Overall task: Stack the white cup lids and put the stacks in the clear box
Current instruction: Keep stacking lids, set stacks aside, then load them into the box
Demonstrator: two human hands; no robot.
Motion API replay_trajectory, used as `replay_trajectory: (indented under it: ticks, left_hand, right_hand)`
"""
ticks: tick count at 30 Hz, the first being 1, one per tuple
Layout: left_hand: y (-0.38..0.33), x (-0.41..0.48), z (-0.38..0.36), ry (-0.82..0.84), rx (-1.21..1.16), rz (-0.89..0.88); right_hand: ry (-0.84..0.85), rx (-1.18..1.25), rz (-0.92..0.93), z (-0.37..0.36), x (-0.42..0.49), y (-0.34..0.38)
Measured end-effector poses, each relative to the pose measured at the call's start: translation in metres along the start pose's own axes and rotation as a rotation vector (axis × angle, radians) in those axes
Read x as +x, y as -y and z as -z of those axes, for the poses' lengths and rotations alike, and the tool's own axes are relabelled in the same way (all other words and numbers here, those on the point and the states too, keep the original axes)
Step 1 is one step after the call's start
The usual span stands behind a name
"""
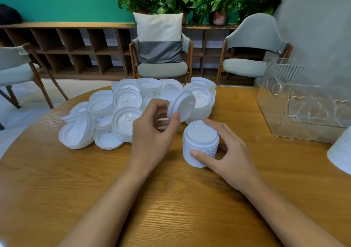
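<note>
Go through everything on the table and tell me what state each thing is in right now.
Left hand: holding one lid, tilted.
Right hand: gripping the stack, upright.
Loose lids: unsorted pile.
Clear box: open, seemingly empty.
Second stack: at table's right edge, partly cropped.

No readable text, labels, brands, numbers or signs anywhere. White cup lids (133, 112) on the table show only moulded sip-hole tabs, no lettering legible. Clear box (303, 102) right of the lids has ribbed and embossed patterning, no words. Cushion (159, 38) on the chair behind the lids is plain two-tone. Pots behind the cushion are too blurred to tell any print.
</note>
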State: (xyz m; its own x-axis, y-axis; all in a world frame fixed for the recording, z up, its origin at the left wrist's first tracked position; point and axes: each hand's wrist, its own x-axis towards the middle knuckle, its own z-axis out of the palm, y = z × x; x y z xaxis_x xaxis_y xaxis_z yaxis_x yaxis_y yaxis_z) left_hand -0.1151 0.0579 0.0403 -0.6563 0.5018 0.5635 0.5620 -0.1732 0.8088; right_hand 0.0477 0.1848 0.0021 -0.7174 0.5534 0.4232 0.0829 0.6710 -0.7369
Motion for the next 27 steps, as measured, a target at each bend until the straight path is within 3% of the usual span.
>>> replay_trajectory:
  ticks: [4, 7, 13, 21, 24, 27]
  left_hand:
    - [-0.004, 0.000, -0.003, 0.034, -0.272, 0.186]
    - [-0.007, 0.000, -0.004, 0.101, -0.340, 0.278]
    - [0.002, -0.003, -0.005, 0.112, -0.067, 0.140]
    - [0.006, -0.007, -0.007, 0.239, 0.167, 0.100]
    - [0.008, -0.005, -0.005, 0.278, 0.140, 0.137]
    - [0.007, -0.004, -0.004, 0.482, -0.019, 0.213]
  right_hand:
    - [-0.011, 0.039, -0.005, 0.001, 0.000, 0.002]
    - [0.003, 0.057, -0.007, 0.002, 0.001, 0.002]
    - [0.016, 0.046, 0.001, 0.002, 0.001, 0.003]
    - [-0.005, 0.018, 0.009, 0.003, 0.000, 0.000]
    - [-0.005, 0.007, 0.012, 0.003, 0.000, 0.000]
    - [0.018, 0.025, 0.016, 0.002, -0.001, 0.001]
